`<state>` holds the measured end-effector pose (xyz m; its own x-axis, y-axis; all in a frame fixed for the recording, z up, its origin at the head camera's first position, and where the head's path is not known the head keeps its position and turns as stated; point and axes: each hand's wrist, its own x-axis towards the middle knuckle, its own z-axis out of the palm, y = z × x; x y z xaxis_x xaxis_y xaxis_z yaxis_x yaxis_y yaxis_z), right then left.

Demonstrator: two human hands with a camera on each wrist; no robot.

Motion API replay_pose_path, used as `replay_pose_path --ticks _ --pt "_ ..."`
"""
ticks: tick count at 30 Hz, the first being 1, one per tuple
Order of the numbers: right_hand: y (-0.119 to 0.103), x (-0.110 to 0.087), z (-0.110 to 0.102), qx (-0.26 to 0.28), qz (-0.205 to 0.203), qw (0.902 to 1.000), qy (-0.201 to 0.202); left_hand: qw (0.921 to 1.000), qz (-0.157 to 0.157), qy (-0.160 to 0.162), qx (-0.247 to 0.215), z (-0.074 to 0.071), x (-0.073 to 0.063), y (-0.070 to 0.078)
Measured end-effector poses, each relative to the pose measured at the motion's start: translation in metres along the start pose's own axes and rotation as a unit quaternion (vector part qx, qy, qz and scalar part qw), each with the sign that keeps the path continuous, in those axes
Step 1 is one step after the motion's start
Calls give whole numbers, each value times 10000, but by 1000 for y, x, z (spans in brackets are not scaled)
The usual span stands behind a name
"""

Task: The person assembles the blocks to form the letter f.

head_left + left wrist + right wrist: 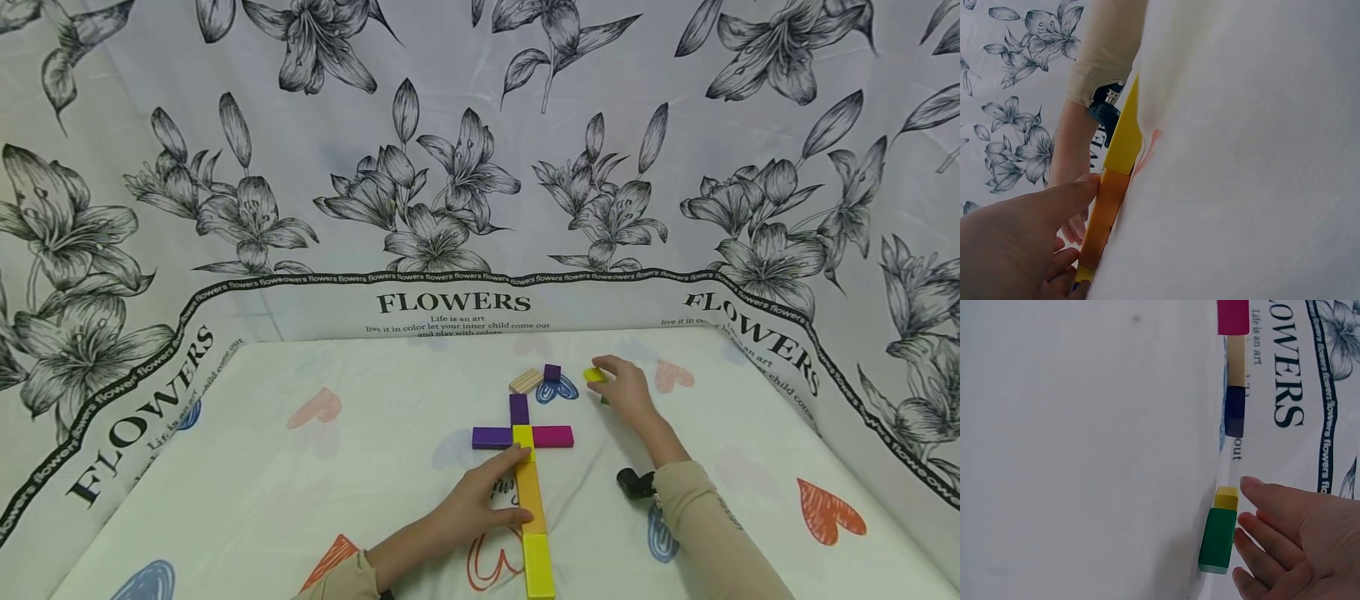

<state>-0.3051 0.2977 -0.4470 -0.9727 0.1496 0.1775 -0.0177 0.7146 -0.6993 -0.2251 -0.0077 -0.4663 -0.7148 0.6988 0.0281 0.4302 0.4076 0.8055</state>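
A cross of coloured blocks lies on the tablecloth. My left hand (pixel 468 500) reaches in from its left side, thumb at the near end of the orange block (pixel 530 487) and index finger at the small yellow block (pixel 522 433) beyond. A longer yellow block (pixel 538 567) forms the near end. Purple blocks make the left arm (pixel 491 437) and the top (pixel 519 408); a magenta block (pixel 553 437) makes the right arm. My right hand (pixel 628 392) is at another yellow block (pixel 593 375), a green block (pixel 1217 540) beside it. In the right wrist view its fingers are slightly apart from both.
A wood-coloured block (pixel 525 381) and a dark purple block (pixel 552 373) lie beyond the cross. White cloth with hearts covers the table (pixel 225 467); a flower-printed curtain (pixel 450 208) stands behind. A black wrist device (pixel 636 483) shows by the right sleeve.
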Motion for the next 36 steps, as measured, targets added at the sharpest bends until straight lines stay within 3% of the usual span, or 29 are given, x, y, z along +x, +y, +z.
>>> replay_pose_path --ticks 16,36 --pt "5 5 4 32 512 9986 -112 9999 -22 -31 -94 0 1 -1" --pt "6 3 2 145 432 9989 -148 9999 -96 -27 -89 0 1 -1"
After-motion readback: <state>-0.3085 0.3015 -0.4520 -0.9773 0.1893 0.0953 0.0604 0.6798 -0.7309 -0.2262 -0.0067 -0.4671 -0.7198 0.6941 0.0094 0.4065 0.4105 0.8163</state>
